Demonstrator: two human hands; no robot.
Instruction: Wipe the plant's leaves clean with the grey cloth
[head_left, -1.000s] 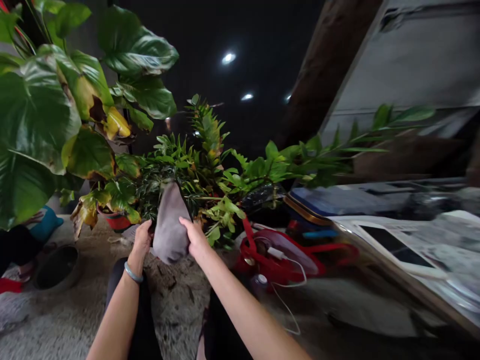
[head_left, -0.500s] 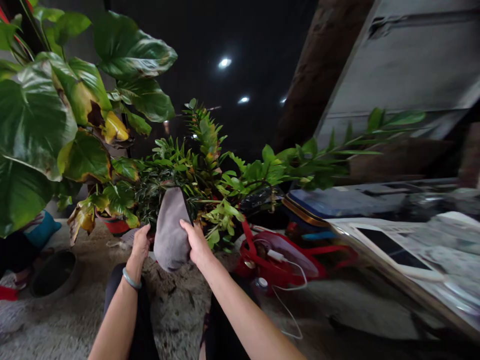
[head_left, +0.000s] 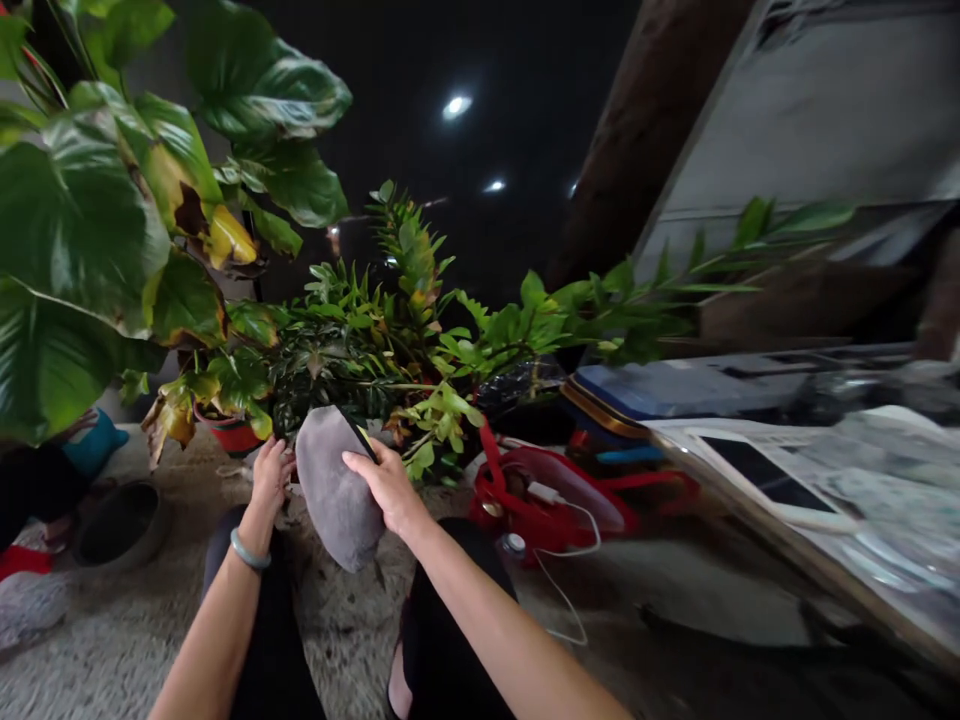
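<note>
My right hand (head_left: pixel 390 488) is closed on the edge of a grey, soft-looking slipper-shaped piece (head_left: pixel 337 490), thumb lying across its fuzzy face. A dark edge with a small yellow-green patch shows by the fingers on its upper right side. The piece tilts, its wider rounded end pointing down. Just to its left is my left hand (head_left: pixel 270 475), with a pale bangle (head_left: pixel 250 550) on the wrist. Those fingers are bent together beside the piece; whatever they hold, if anything, is too small to make out.
Potted plants (head_left: pixel 360 340) stand ahead, with large leaves (head_left: pixel 97 220) at left. A red bag (head_left: pixel 517 500) holding a white charger and cable sits right of my knees. Farther right, a table edge (head_left: pixel 750 510) carries a white tablet-like device (head_left: pixel 765 475). A dark basin (head_left: pixel 120 525) stands left.
The grey piece has tilted to the left and come slightly lower in my right hand. My left hand has shifted a little left, away from it. The view has moved slightly.
</note>
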